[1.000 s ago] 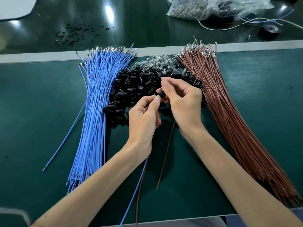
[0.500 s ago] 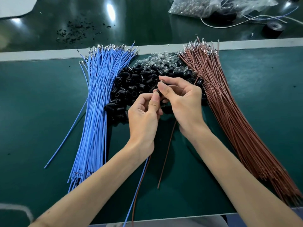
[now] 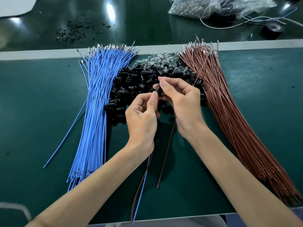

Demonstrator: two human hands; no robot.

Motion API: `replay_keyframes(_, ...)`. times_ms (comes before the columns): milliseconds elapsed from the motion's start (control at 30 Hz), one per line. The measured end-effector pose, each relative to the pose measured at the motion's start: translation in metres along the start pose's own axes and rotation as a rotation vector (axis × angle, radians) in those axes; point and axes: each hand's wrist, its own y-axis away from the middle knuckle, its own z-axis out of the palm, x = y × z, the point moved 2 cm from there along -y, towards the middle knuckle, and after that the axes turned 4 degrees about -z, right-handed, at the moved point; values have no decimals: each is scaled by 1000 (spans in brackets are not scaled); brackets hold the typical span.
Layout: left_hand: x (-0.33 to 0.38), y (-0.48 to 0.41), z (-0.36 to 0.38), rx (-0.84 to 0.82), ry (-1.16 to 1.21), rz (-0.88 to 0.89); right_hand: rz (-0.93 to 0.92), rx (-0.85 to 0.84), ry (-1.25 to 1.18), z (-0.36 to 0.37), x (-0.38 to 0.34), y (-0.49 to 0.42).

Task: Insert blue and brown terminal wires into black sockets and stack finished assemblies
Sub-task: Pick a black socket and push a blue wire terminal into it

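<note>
Centre frame: our right hand (image 3: 183, 105) pinched a black socket (image 3: 158, 90), our left hand (image 3: 142, 118) pinched wires (image 3: 142, 182) at it; insertion step, seating push seemingly next

Premises: a light-assembly workshop, specifically a hand wiring station. Grounds as follows. The table (image 3: 32, 104) is surfaced in dark green matting, divided by a pale strip (image 3: 41, 54) running across it. Stock is laid out in bulk, not in household quantity: a thick bundle of blue wires (image 3: 98, 95) with metal terminals at the far ends, a matching bundle of brown wires (image 3: 229, 112), and between them a loose heap of black sockets (image 3: 131, 82) backed by small glass bulbs (image 3: 157, 58). Beyond the strip lie clear plastic bags (image 3: 196, 7) of parts, a roll of black tape (image 3: 271, 31) and scattered black scraps (image 3: 73, 33).
</note>
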Motion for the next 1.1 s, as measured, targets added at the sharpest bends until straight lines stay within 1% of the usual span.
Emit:
replay_keyframes(67, 2, -1, 0, -47, -40, 25, 100, -67, -110, -6, -6, -5)
replay_keyframes(133, 5, -1, 0, -127, -103, 54, 155, -115, -148, -14, -13, -10)
replay_keyframes(233, 12, -6, -2, -249, -188, 48, 126, -136, -96, -23, -18, -11)
replay_keyframes(300, 15, -11, -4, -307, -292, 53, 89, -147, -55, -23, -18, -10)
replay_keyframes(400, 20, -16, -9, -357, -428, 139, 53, -181, 7, -23, -18, -11)
replay_keyframes(533, 22, -19, -14, -408, -574, 226, 53, -243, 100, -27, -18, -13)
replay_keyframes(667, 19, -19, -14, -369, -750, 348, 55, -228, 151, -26, -15, -12)
replay_keyframes(933, 19, -15, -14, -306, -927, 559, 80, -237, 243, -23, -16, -10)
replay_keyframes(1000, 21, -11, -14, -279, -939, 582, 82, -247, 246, -21, -17, -9)
replay_keyframes(1100, 24, -10, -12, -210, -912, 569, 50, -229, 198, -19, -18, -6)
